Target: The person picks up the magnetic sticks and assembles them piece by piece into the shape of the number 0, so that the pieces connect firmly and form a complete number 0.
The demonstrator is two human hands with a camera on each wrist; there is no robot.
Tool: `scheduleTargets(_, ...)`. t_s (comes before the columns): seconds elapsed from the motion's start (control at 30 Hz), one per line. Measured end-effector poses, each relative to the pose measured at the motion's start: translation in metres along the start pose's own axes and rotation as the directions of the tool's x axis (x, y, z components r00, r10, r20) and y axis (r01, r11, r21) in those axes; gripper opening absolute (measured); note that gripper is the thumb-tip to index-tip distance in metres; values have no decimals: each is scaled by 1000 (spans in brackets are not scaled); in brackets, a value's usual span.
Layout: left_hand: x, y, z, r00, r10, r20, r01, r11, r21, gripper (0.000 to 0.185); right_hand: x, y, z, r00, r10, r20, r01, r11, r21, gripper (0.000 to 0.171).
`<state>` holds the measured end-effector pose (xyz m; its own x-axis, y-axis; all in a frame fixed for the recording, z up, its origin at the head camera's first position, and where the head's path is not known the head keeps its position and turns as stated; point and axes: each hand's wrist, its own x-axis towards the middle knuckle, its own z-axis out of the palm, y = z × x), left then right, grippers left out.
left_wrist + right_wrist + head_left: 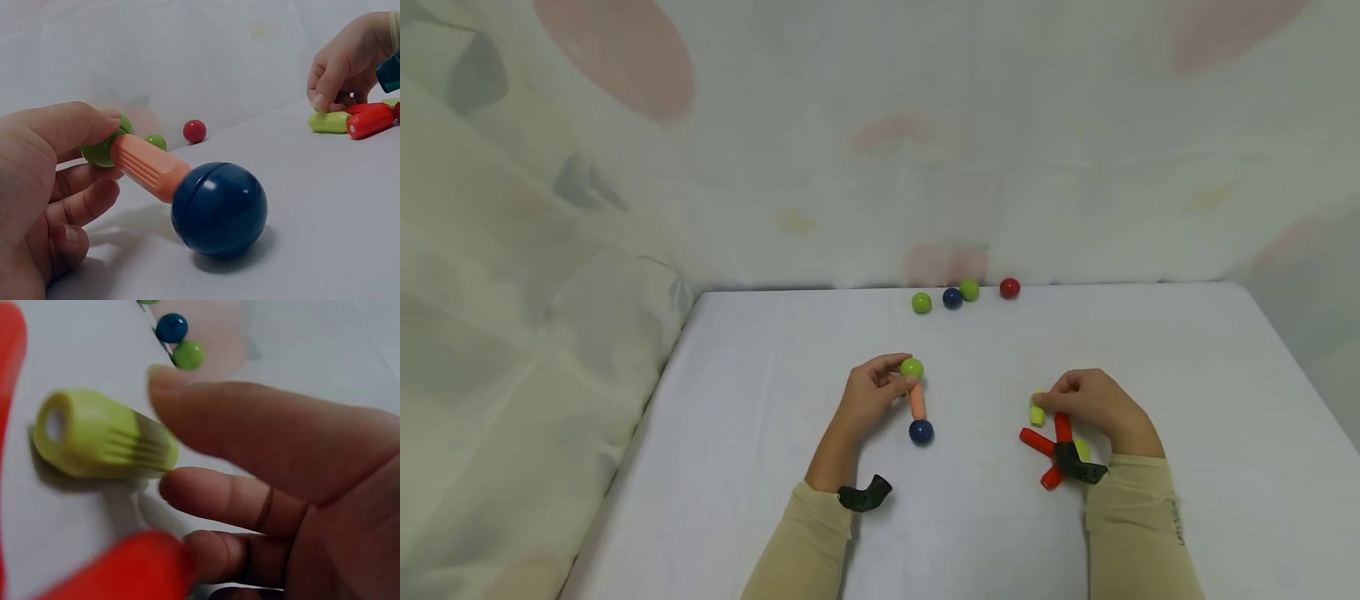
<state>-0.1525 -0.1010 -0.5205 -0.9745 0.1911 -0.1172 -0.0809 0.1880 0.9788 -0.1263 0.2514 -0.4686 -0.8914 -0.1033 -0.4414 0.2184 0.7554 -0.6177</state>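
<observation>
My left hand (pixel 867 393) pinches a green ball (pixel 912 368) between thumb and fingers. From that ball an orange ribbed stick (pixel 149 165) runs to a dark blue ball (pixel 220 209), which sits on the table, making one joined piece. On the right, my right hand (pixel 1096 402) has its thumb and forefinger at one end of a short yellow-green stick (pixel 94 434) lying on the tabletop. Just under that hand, several red sticks (pixel 1037 442) fan out beside a yellow-green ball (pixel 1082 451). The wrist and its black strap piece partly hide where they meet.
Along the back edge of the white table (pixel 760 375) lie a green ball (pixel 921 302), a blue ball (pixel 952 298), another green ball (pixel 969 290) and a red ball (pixel 1010 288). Patterned cloth (pixel 865 150) hangs behind and at both sides.
</observation>
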Motion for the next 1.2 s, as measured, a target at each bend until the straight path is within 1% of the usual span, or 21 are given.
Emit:
scheduleTargets(0.13,-2,2,-1,1000,-8,9,8,1000,8,38,5,-7,7,1000,7,9,-7,1000,3,36)
scheduleTargets(0.23,-2,3,-1,1000,2,7,-2,1000,22,38,8,-15,13,1000,13,-17,-13,1000,13,37)
scheduleTargets(0.33,-1,3,0,1000,8,12,-8,998,58,36,11,-27,21,999,7,-53,-7,1000,11,37)
scheduleTargets(0.43,-2,3,1,1000,3,31,-6,995,101,34,14,-38,32,996,-45,-78,43,999,-28,32)
scheduleTargets(0.47,-2,3,2,999,7,39,-11,994,111,34,15,-42,36,993,-77,-87,72,996,-54,31)
scheduleTargets(0.57,-2,3,2,998,19,57,-26,990,136,34,18,-53,48,979,-171,-112,159,981,-107,25)
scheduleTargets(0.67,-2,2,1,997,27,72,-38,987,154,36,20,-62,61,962,-232,-147,213,968,-133,23)
scheduleTargets(0.8,-1,0,2,995,28,96,-46,982,181,38,21,-68,74,957,-244,-158,222,965,-142,25)
scheduleTargets(0.97,-2,1,3,990,67,122,-92,973,213,40,22,-74,80,963,-242,-116,225,964,-139,28)
scheduleTargets(1.1,-3,3,1,986,85,141,-116,965,233,41,24,-77,82,969,-226,-99,216,971,-106,29)
scheduleTargets(1.2,-3,4,0,982,109,156,-145,960,241,40,25,-77,82,966,-237,-102,231,971,-61,30)
